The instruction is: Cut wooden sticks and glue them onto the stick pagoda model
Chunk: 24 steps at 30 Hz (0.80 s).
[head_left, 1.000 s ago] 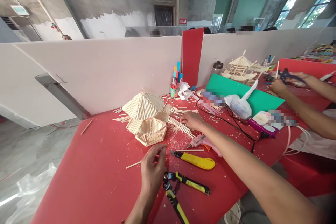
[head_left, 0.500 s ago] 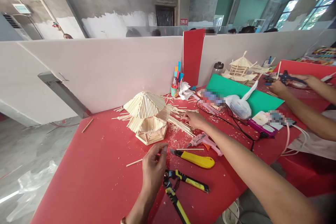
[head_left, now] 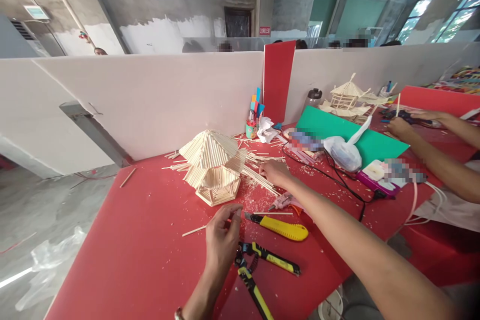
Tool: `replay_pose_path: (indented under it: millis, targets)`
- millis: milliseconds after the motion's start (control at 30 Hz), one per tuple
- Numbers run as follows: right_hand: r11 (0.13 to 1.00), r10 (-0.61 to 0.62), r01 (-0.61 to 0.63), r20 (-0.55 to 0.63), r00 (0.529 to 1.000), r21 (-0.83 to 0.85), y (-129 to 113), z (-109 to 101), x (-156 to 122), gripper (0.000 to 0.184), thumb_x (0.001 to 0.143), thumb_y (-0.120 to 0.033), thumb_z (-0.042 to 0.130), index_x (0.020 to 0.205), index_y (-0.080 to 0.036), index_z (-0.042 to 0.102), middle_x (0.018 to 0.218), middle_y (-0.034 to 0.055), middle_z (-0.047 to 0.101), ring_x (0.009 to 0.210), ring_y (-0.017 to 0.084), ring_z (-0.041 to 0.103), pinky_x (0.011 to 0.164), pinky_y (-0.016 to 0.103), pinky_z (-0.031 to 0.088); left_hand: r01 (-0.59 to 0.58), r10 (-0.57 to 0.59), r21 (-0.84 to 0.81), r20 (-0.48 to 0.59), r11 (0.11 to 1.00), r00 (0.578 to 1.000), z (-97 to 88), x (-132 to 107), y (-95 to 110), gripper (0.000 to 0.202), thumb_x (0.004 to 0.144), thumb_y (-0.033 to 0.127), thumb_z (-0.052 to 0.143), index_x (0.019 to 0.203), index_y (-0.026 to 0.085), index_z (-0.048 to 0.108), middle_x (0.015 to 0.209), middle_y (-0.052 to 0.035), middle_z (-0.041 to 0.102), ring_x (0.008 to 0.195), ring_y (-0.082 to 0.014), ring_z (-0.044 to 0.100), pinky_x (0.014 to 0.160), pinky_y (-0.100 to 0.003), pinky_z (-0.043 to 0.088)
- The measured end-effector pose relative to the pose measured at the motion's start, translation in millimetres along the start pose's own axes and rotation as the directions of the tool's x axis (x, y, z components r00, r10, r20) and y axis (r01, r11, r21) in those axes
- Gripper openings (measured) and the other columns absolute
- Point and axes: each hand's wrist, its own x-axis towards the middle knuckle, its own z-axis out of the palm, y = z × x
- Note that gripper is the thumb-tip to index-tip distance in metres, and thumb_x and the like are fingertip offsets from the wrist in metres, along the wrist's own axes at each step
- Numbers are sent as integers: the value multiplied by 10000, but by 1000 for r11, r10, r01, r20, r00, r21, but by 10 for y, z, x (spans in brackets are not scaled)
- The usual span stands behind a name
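Note:
My left hand (head_left: 224, 232) is above the red table with thumb and fingertips pinched together; whatever may be between them is too small to make out. My right hand (head_left: 275, 173) reaches across to a pile of thin wooden sticks (head_left: 258, 178), fingers curled and bunched at the sticks, their tips partly hidden. A small pavilion model (head_left: 212, 167) of such sticks, with a peaked roof and a six-sided base, stands just beyond my left hand. Close by lie a yellow utility knife (head_left: 283, 227), cutting pliers (head_left: 258, 260) with black-yellow handles, and a pink glue gun (head_left: 283, 200) partly behind my right forearm.
A green board (head_left: 348, 135), a plastic bag (head_left: 343, 152), black cables and a purple power strip (head_left: 377, 185) occupy the right side. A white partition (head_left: 168, 95) borders the back. Further right, a co-worker's hands (head_left: 401, 127) work near another stick model (head_left: 347, 97).
My right hand has shifted slightly left and down among the sticks. My left hand keeps its pinch, and the whole view has moved a little.

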Motion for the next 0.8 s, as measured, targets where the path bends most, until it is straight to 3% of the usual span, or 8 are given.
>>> replay_pose_path:
  millis: [167,267,367,567,800]
  targets:
    - [955,-51,77,-97,994,288,-55,-29,-162,222,951,-342,524,1051,-173,626,1077,59,647,975,171,607,874,354,498,98,-97,-106,12,990,995,-2,-16,21,254,808,393,600,850,190,748,689,-25,689,542,-151,605,478,-232,467]
    - [863,-113,163,-130,985,478,-173,-39,-476,241,969,-344,427,959,-197,617,899,9,664,851,148,609,773,277,484,235,-222,-230,80,944,972,22,-31,36,337,770,463,656,890,161,740,557,6,613,430,-116,521,409,-212,407]
    - [754,-169,227,-152,974,617,-346,-11,-844,284,964,-430,418,971,-212,599,907,-1,661,837,141,608,746,250,482,301,-278,-319,119,899,953,55,-53,65,383,746,476,690,923,138,727,531,12,594,428,-107,514,396,-197,381]
    - [566,-146,238,-188,971,790,-613,87,-1206,264,928,-451,487,880,-217,597,864,1,653,827,145,595,755,254,470,226,-201,-274,118,935,972,61,-84,130,307,760,427,688,911,164,733,514,26,574,437,-105,505,407,-198,372]
    - [559,-122,261,-233,965,787,-723,153,-1203,321,937,-490,467,845,-215,603,824,-1,642,776,141,580,709,248,447,118,-103,-167,96,979,990,12,-40,97,181,784,349,640,732,180,679,500,40,566,430,-97,492,441,-200,397]
